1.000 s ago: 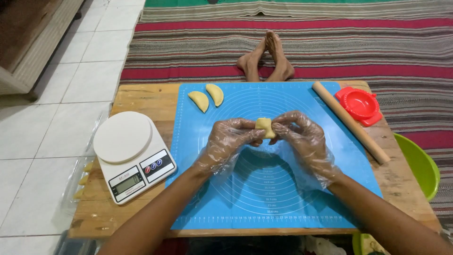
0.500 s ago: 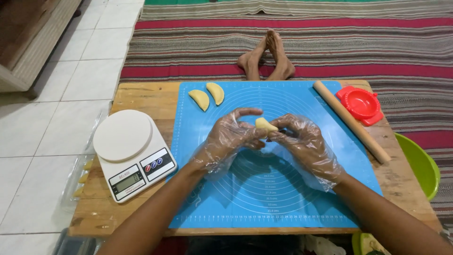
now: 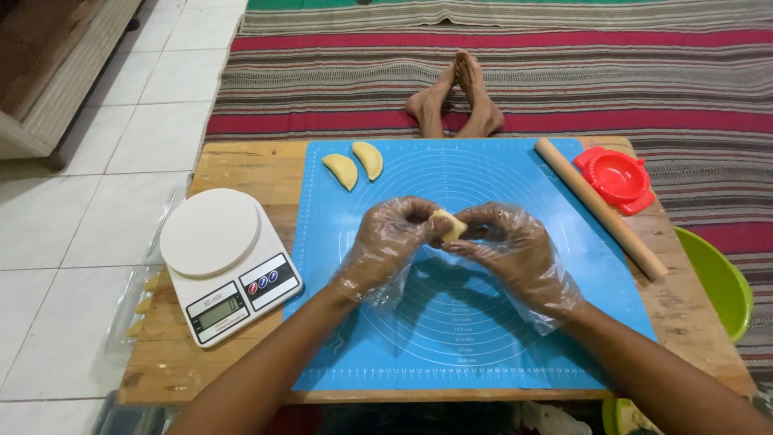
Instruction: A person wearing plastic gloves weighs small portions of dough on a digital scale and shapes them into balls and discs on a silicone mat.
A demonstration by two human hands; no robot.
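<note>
Basically, both hands meet above the middle of the blue silicone pastry mat (image 3: pixel 483 338), pinching one small pale-yellow dough piece (image 3: pixel 448 225) between them. Left hand (image 3: pixel 386 246), in a thin clear plastic glove, curls around the dough from its left side; fingers narrow, closed on the dough. Right hand (image 3: pixel 511 254), gloved the same way, closes from the right; fingers (image 3: pixel 471 242) bent in and pressed on the same piece. Dough sits off the mat, in the air, likely so both thumbs can work its edge. Forearms come in from the near edge of the mat and converge in a V, wrists slightly raised.

Two finished yellow half-moon pastries (image 3: pixel 354 165) lie at the mat's far left corner, just apart from each other, parked out of the working zone. Long wooden rolling pin (image 3: pixel 600 208) lies diagonally along the mat's right edge, with a red round plastic dumpling press (image 3: pixel 616 177) just beyond it. White digital kitchen scale (image 3: pixel 225 262) stands left of the mat on the wooden counter (image 3: pixel 241 165). Green plastic bowl (image 3: pixel 721 282) is right of the mat, off the counter edge.
</note>
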